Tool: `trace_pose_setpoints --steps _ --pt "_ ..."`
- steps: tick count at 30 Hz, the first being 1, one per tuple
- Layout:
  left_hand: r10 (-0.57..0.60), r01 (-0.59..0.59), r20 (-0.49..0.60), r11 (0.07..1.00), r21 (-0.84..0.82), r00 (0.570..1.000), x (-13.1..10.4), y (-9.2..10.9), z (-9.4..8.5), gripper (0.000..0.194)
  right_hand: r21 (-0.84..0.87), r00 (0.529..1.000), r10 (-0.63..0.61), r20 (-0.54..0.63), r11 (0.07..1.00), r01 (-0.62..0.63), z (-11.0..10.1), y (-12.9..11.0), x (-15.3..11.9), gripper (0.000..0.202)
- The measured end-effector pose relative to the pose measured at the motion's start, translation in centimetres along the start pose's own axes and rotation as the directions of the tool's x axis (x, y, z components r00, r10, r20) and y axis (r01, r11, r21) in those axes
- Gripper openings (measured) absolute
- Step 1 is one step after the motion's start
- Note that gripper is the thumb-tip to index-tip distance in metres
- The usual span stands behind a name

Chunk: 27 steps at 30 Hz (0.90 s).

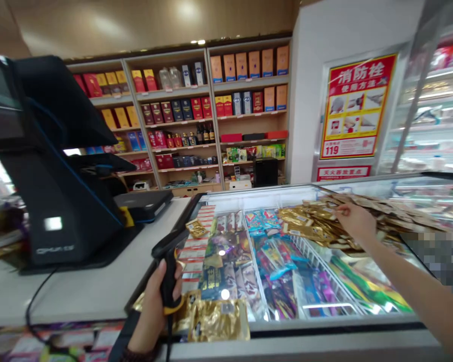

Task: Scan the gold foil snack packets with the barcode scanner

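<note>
My left hand (pixel 157 296) is wrapped around the handle of a black barcode scanner (pixel 169 274) with yellow trim. Its head points up and right over the freezer's glass top, and a cable hangs below. Beneath the scanner, gold foil packets (pixel 221 319) lie at the glass's near edge; a small gold packet (pixel 196 229) rests farther back. On the right, my right hand (pixel 355 221) reaches to a wide heap of gold foil packets (pixel 313 221). Its fingers are pinched at the heap's surface, apparently on one packet's edge, though the fingertips are small and partly hidden.
A chest freezer (pixel 287 329) holds colourful ice-cream packs in white wire baskets (pixel 320 261) under glass. To the left, a dark checkout terminal (pixel 71 201) stands on a white counter (pixel 94 294), with a cable trailing off its edge. Shelves of boxed bottles (pixel 179 110) line the back wall.
</note>
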<state>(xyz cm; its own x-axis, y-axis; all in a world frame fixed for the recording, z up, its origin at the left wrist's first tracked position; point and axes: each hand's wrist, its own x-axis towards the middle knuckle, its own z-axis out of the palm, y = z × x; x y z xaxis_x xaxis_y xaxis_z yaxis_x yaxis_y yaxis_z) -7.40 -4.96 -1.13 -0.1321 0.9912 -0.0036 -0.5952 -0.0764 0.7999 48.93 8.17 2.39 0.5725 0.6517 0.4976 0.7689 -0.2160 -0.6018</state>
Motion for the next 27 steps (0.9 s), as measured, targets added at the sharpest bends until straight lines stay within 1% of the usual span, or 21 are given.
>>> trace_pose_setpoints --steps 2,3,6,9,11,12,14,15,17,18,20,22,24,25,26,27 --pt "0.107 -0.108 0.017 0.993 0.049 0.994 -0.1 0.1 0.0 0.054 0.015 1.000 -0.007 0.012 1.000 0.006 0.4 -1.5 -0.3 0.014" --pt "0.133 -0.136 0.035 0.988 0.077 0.990 -0.2 0.2 -0.1 0.056 0.035 1.000 -0.017 0.016 0.999 0.017 0.8 -2.4 -0.6 0.016" --pt "0.218 -0.222 0.043 0.966 0.136 0.975 -0.6 1.0 -0.4 0.065 0.191 0.994 -0.092 0.060 0.978 0.079 3.0 -6.0 -2.1 0.017" --pt "0.277 -0.277 0.028 0.943 0.186 0.960 -1.5 2.5 -1.2 0.071 0.370 0.964 -0.216 0.153 0.918 0.147 6.2 -11.1 -5.3 0.013" --pt "0.311 -0.306 0.006 0.929 0.207 0.950 -2.4 3.7 -2.1 0.071 0.460 0.923 -0.313 0.223 0.869 0.183 8.6 -15.0 -8.5 0.007" --pt "0.329 -0.319 -0.011 0.923 0.217 0.944 -2.9 4.2 -2.6 0.072 0.508 0.894 -0.365 0.259 0.839 0.195 9.8 -17.0 -10.3 0.003" --pt "0.356 -0.336 -0.045 0.912 0.236 0.934 -3.9 5.1 -3.8 0.073 0.604 0.808 -0.488 0.331 0.767 0.217 11.9 -21.0 -14.5 0.006" --pt "0.364 -0.340 -0.058 0.908 0.244 0.930 -4.4 5.4 -4.4 0.074 0.642 0.757 -0.546 0.359 0.733 0.224 12.8 -22.9 -16.8 0.009" --pt "0.375 -0.345 -0.080 0.904 0.253 0.923 -5.2 5.9 -5.5 0.075 0.699 0.639 -0.649 0.412 0.675 0.235 14.3 -26.4 -21.1 0.018" --pt "0.382 -0.350 -0.091 0.902 0.252 0.920 -5.6 6.1 -6.0 0.075 0.713 0.585 -0.684 0.436 0.659 0.240 15.0 -27.9 -23.1 0.022" --pt "0.392 -0.357 -0.112 0.901 0.246 0.913 -6.3 6.2 -7.0 0.075 0.712 0.499 -0.718 0.484 0.655 0.252 16.0 -30.6 -26.5 0.033" --pt "0.397 -0.359 -0.132 0.901 0.242 0.908 -6.8 6.3 -7.6 0.077 0.696 0.436 -0.731 0.525 0.664 0.274 16.8 -32.4 -29.0 0.046" --pt "0.392 -0.352 -0.143 0.904 0.244 0.909 -7.2 6.3 -8.1 0.079 0.674 0.392 -0.732 0.558 0.675 0.300 17.2 -33.5 -30.5 0.051" --pt "0.390 -0.348 -0.147 0.905 0.245 0.909 -7.4 6.3 -8.3 0.079 0.660 0.378 -0.726 0.574 0.684 0.311 17.3 -33.8 -30.8 0.047" --pt "0.388 -0.346 -0.148 0.905 0.245 0.910 -7.5 6.2 -8.5 0.079 0.643 0.372 -0.716 0.590 0.696 0.320 17.3 -33.8 -30.9 0.039" --pt "0.386 -0.345 -0.146 0.906 0.246 0.911 -7.5 6.1 -8.6 0.078 0.622 0.376 -0.701 0.605 0.712 0.326 17.3 -33.7 -30.7 0.029"
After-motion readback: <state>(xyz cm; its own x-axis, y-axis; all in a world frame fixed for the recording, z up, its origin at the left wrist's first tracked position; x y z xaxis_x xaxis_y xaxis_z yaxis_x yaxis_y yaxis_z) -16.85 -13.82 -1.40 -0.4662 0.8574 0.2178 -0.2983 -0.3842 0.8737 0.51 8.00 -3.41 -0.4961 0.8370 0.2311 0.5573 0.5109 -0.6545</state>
